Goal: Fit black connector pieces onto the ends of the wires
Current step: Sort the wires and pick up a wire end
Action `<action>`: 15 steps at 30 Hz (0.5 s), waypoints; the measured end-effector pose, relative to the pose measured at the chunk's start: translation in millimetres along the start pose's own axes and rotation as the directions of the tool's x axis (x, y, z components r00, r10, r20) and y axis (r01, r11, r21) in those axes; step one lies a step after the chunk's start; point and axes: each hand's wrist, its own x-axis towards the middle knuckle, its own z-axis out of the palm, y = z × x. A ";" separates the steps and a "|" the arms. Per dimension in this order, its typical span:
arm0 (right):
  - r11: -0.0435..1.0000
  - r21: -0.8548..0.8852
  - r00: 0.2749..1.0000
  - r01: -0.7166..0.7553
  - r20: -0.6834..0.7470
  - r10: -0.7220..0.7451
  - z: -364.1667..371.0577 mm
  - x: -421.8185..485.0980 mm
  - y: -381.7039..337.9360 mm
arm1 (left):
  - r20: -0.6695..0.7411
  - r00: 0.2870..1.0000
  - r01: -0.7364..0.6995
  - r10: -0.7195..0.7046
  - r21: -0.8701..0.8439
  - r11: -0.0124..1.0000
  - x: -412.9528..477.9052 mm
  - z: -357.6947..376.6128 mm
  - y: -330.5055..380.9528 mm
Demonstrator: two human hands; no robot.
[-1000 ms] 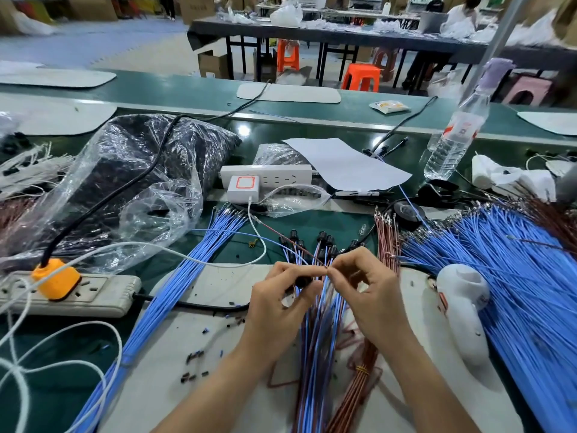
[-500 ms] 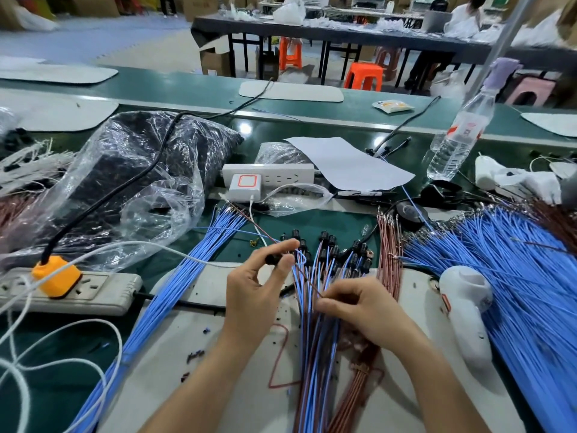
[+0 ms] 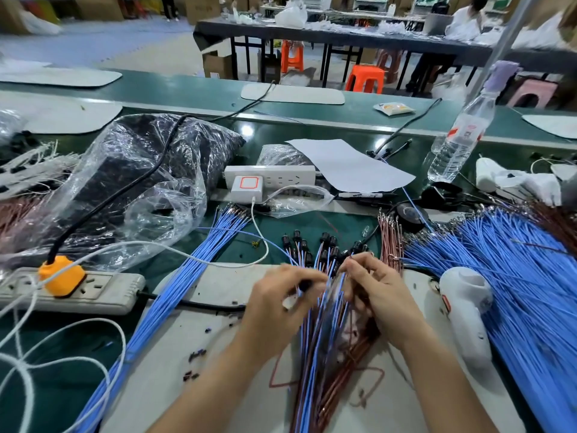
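Fingers [image 3: 298, 278] of left hand [image 3: 278, 307]: curled, pinching a small black connector piece [image 3: 304, 285], blurred by motion.
Fingers [image 3: 359, 268] of right hand [image 3: 379, 296]: curled together, pinching wire ends just right of that piece; exact grip lost in the blur.
Mixed bundle [image 3: 321, 345] of blue and brown wires: runs from the near edge up under both hands, on the grey mat [image 3: 218, 339].
Fitted connectors [image 3: 327, 242]: black, on the far ends of this bundle, fanned just beyond the hands.
Loose black pieces [image 3: 198, 354]: scattered on the mat, left of the left forearm.
Blue wire bundle [image 3: 175, 295]: diagonal, at the mat's left edge.
Brown wire bundle [image 3: 390, 242]: right of the fitted connectors.
Large blue wire pile [image 3: 515, 276]: right side.
White handheld tool [image 3: 468, 310]: between right hand and pile.
Power strip [image 3: 93, 292] with orange plug [image 3: 61, 275]: near left.
Water bottle [image 3: 459, 142]: far right.
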 end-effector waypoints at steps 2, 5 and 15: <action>0.989 0.149 0.992 -0.003 -0.121 0.021 -1.3 2.9 2.0 | 0.142 0.988 -0.072 0.058 0.089 0.993 -3.3 6.6 2.8; 0.912 0.410 0.963 0.025 -0.253 0.088 -5.3 4.6 2.0 | 0.302 0.952 -0.080 0.038 0.127 0.989 -5.3 10.3 2.9; 0.890 0.393 0.899 0.233 -0.436 -0.042 -1.4 2.0 1.1 | 0.473 0.881 -0.057 -0.017 0.142 0.988 -6.9 11.4 4.2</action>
